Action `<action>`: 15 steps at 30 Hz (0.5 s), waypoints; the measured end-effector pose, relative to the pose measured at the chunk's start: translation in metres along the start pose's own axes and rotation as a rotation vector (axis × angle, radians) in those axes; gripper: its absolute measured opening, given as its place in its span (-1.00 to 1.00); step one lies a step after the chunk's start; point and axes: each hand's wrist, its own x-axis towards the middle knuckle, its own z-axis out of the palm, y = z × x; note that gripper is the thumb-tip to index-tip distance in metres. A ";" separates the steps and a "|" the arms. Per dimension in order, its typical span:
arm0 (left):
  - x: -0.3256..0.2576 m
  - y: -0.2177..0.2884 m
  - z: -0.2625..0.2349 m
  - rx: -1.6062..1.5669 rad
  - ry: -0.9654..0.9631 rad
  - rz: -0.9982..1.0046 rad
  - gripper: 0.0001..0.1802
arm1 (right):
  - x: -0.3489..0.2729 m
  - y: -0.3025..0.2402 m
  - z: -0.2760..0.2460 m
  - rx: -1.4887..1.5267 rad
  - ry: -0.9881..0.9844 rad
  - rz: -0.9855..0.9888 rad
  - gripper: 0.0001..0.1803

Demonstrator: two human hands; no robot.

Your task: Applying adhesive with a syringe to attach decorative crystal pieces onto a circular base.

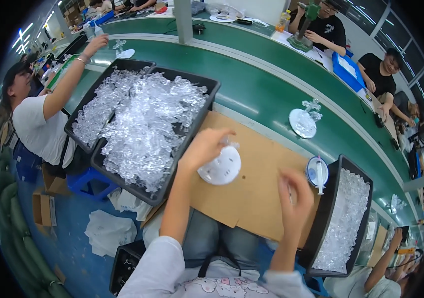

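Observation:
My left hand (206, 149) is closed at the fingertips on a small clear plastic piece (232, 142), just over the upper edge of a round white disc (224, 168). The disc lies on a brown cardboard sheet (256, 198), and its left part is covered by my hand. Over the right side of the cardboard is my right hand (295, 196), its fingers curled and smeared by motion. Whether it holds anything is not clear. Beyond it, a white syringe (319, 176) rests across a round blue-and-white tub (312, 171).
Dark bins (212, 92) heaped with clear plastic parts (145, 124) stand at left. Another dark bin (341, 161) of clear pieces is at right. On the green conveyor (256, 84) sits a white disc (299, 129) with a clear ornament. A co-worker (35, 111) reaches across at left.

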 end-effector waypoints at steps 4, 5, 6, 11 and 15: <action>-0.033 0.016 -0.006 -0.018 0.115 -0.087 -0.49 | 0.138 -0.005 0.138 -0.087 -0.320 -0.483 -0.76; -0.032 0.027 0.000 0.129 0.241 0.071 -0.46 | 0.168 -0.002 0.166 -0.274 -0.379 -0.554 -0.73; -0.037 0.037 0.007 0.118 0.331 0.039 -0.47 | 0.193 0.012 0.199 -0.341 -0.415 -0.649 -0.72; -0.112 0.055 0.024 0.081 0.414 0.021 -0.56 | 0.225 0.038 0.295 -0.741 -0.612 -0.888 -0.71; -0.151 0.057 0.017 -0.010 0.407 -0.128 -0.62 | 0.225 0.039 0.284 -0.827 -0.653 -0.910 -0.74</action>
